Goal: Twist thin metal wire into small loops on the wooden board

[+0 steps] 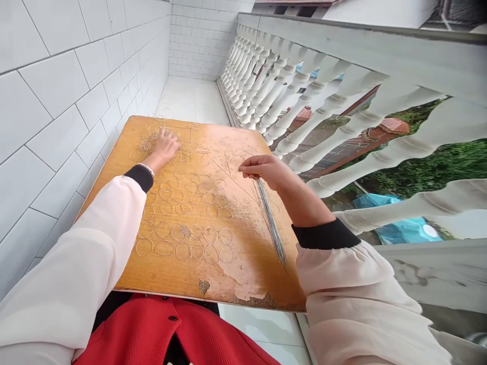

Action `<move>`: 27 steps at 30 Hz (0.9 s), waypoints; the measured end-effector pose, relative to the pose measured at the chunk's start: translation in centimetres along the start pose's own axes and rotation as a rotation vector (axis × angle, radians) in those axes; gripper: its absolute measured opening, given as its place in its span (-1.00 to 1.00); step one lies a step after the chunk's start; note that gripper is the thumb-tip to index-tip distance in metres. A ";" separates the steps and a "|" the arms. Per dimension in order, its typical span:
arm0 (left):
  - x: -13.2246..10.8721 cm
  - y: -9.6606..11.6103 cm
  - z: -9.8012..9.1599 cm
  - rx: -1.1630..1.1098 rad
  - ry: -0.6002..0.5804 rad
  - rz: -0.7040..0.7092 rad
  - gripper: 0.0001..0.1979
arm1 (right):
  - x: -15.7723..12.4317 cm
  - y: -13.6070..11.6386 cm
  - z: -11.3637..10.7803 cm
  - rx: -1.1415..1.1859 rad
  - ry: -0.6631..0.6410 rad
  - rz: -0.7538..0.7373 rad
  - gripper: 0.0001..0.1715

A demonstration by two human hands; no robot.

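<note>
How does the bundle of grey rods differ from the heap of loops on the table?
The bundle is straight; the heap is made of curved loops. The bundle is narrow and orderly, while the heap is spread and tangled. The bundle lies near the right hand, but the heap is under the left hand. Both consist of thin strands and rest on the same table.

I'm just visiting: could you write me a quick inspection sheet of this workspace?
Surface: wooden table, worn, with pale patches.
Job's things: thin wire loops in rows; a bundle of straight wires.
Clutter: a tangle of loops at the far end.
Hands: left hand on the tangle; right hand pinched near the bundle's far end, contents unclear.
Cables: nothing seen on the table.
Surroundings: white tiled wall left, white railing right.
</note>
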State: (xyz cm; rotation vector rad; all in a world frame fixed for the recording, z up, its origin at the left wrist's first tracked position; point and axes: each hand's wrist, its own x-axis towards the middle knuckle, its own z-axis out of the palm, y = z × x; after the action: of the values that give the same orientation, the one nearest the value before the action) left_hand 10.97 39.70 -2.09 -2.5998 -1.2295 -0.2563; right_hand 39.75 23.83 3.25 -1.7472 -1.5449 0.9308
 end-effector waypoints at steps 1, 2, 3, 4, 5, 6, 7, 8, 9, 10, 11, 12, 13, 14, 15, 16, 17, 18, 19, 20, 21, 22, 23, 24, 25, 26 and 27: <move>0.0 -0.1 0.0 0.002 0.002 0.003 -0.67 | -0.2 0.4 -0.4 0.033 0.009 -0.003 -0.69; 0.0 -0.2 0.1 0.002 0.000 0.006 -0.67 | -0.3 0.7 -0.8 0.057 0.019 -0.002 -0.67; 0.1 -0.3 0.1 0.001 -0.003 0.005 -0.67 | -0.4 1.1 -1.2 0.071 0.024 0.002 -0.66; 0.2 -0.4 0.2 -0.004 -0.002 0.006 -0.68 | -0.5 1.4 -1.7 0.075 0.028 0.008 -0.66; 0.4 -0.4 0.2 -0.013 0.003 0.002 -0.69 | -0.5 1.7 -2.3 0.069 0.028 0.016 -0.67; 0.5 -0.5 0.3 -0.028 0.010 -0.007 -0.70 | -0.5 1.9 -2.8 0.059 0.029 0.022 -0.68; 0.7 -0.5 0.3 -0.047 0.020 -0.021 -0.71 | -0.5 2.1 -3.4 0.046 0.035 0.025 -0.69; 0.9 -0.5 0.4 -0.068 0.035 -0.031 -0.72 | -0.4 2.3 -3.8 0.034 0.043 0.025 -0.71; 1.0 -0.4 0.4 -0.087 0.052 -0.039 -0.71 | -0.3 2.3 -4.1 0.024 0.053 0.021 -0.72; 1.2 -0.3 0.4 -0.099 0.062 -0.044 -0.72 | -0.1 2.3 -4.1 0.015 0.064 0.015 -0.72; 1.3 -0.1 0.3 -0.104 0.062 -0.047 -0.74 | 0.1 2.2 -4.0 0.005 0.074 0.007 -0.72; 1.4 0.1 0.2 -0.107 0.060 -0.046 -0.75 | 0.4 2.0 -3.6 -0.010 0.081 0.001 -0.72; 1.5 0.3 0.1 -0.114 0.052 -0.043 -0.76 | 0.8 1.8 -3.0 -0.036 0.095 -0.008 -0.72; 1.6 0.5 -0.2 -0.125 0.040 -0.041 -0.74 | 1.2 1.5 -2.2 -0.075 0.114 -0.019 -0.72; 1.6 0.7 -0.4 -0.143 0.036 -0.041 -0.70 | 1.7 1.2 -1.3 -0.136 0.136 -0.044 -0.74; 1.6 0.8 -0.8 -0.169 0.033 -0.041 -0.63 | 2.3 0.9 -0.4 -0.231 0.178 -0.078 -0.75; 1.6 0.9 -1.2 -0.187 0.028 -0.035 -0.57 | 3.0 0.7 0.5 -0.330 0.212 -0.114 -0.76; 1.5 0.8 -1.7 -0.200 0.024 -0.025 -0.53 | 3.7 0.5 1.4 -0.418 0.238 -0.140 -0.78; 1.4 0.7 -2.2 -0.215 0.025 -0.012 -0.50 | 4.4 0.3 2.1 -0.493 0.247 -0.137 -0.79; 1.2 0.5 -2.7 -0.234 0.032 0.006 -0.49 | 5.0 0.2 2.8 -0.567 0.241 -0.128 -0.79; 0.9 0.2 -3.2 -0.252 0.040 0.025 -0.48 | 5.5 0.0 3.3 -0.644 0.226 -0.125 -0.78; 0.6 -0.2 -3.7 -0.268 0.047 0.039 -0.48 | 5.8 -0.1 3.8 -0.717 0.204 -0.118 -0.75; 0.1 -0.5 -4.3 -0.284 0.057 0.047 -0.49 | 5.8 -0.3 4.2 -0.781 0.190 -0.118 -0.72; -0.4 -0.8 -4.7 -0.299 0.068 0.049 -0.51 | 5.6 -0.6 4.5 -0.830 0.189 -0.131 -0.69; -1.1 -1.0 -5.2 -0.318 0.082 0.047 -0.53 | 5.2 -0.9 5.0 -0.860 0.196 -0.159 -0.66; -1.8 -1.1 -5.7 -0.339 0.094 0.039 -0.56 | 4.6 -1.4 5.5 -0.871 0.203 -0.209 -0.65; -2.5 -1.2 -6.1 -0.357 0.100 0.030 -0.59 | 4.0 -1.9 6.1 -0.866 0.200 -0.278 -0.64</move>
State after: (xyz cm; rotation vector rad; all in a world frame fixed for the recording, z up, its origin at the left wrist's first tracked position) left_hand 8.17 36.76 3.20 -2.8559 -1.2018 -0.6459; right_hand 33.89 28.01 0.97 -1.9936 -2.1483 -0.1023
